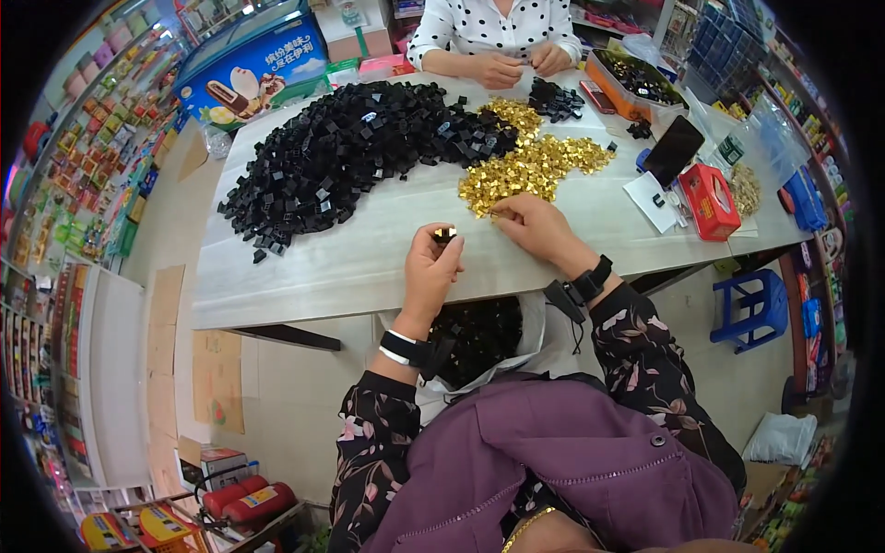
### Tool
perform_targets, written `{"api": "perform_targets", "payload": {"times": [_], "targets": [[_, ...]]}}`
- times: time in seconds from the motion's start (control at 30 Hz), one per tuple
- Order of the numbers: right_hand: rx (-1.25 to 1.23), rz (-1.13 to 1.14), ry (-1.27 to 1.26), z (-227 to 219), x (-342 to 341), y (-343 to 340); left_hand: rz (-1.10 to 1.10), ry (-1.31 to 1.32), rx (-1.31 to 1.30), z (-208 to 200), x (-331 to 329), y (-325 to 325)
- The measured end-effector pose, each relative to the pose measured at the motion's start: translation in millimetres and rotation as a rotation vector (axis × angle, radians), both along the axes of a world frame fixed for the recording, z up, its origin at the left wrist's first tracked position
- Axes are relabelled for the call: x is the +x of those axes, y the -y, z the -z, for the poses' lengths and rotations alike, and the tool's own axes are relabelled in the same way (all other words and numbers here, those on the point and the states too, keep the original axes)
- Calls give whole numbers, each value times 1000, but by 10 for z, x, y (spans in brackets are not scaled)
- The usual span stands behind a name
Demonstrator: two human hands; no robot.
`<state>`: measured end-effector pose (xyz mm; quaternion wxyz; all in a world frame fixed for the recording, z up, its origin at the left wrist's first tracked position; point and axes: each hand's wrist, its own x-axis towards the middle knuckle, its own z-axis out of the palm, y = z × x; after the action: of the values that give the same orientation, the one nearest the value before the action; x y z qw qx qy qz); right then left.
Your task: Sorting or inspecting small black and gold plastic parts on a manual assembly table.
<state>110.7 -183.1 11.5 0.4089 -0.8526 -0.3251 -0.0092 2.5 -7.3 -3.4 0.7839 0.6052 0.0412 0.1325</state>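
Note:
My left hand (428, 281) is raised over the near edge of the table, thumb and fingers closed round a small black square piece with gold on it (444, 235). At the near edge of a heap of small shiny gold pieces (525, 170), my right hand (542, 229) has its fingertips pinched together on the tabletop. Whatever lies between those fingertips is too small to make out. A large heap of black square plastic pieces (323, 157) spreads beyond and left of my hands, touching the gold heap.
Under the table edge, before my lap, stands a white sack (533, 355) of black pieces. Across the table a person's hands (521, 66) work near a small black heap (555, 100). A phone (673, 150), red box (710, 203) and filled tub (636, 78) sit at right.

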Motion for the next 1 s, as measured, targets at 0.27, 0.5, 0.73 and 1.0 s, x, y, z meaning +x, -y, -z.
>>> {"api": "perform_targets", "payload": {"times": [0.27,0.5,0.73,1.0], "targets": [[-71,70,51,-33,-51,12,-20,-47,99,-45,-27,69],[152,39,-148,24,-41,89,-49,17,86,31,-35,92],[520,-158,-574,-143,-302,-57,-2,109,377,79,-18,129],[371,-197,-446,-53,-327,-36,67,-70,-76,-76,-26,-162]]}}
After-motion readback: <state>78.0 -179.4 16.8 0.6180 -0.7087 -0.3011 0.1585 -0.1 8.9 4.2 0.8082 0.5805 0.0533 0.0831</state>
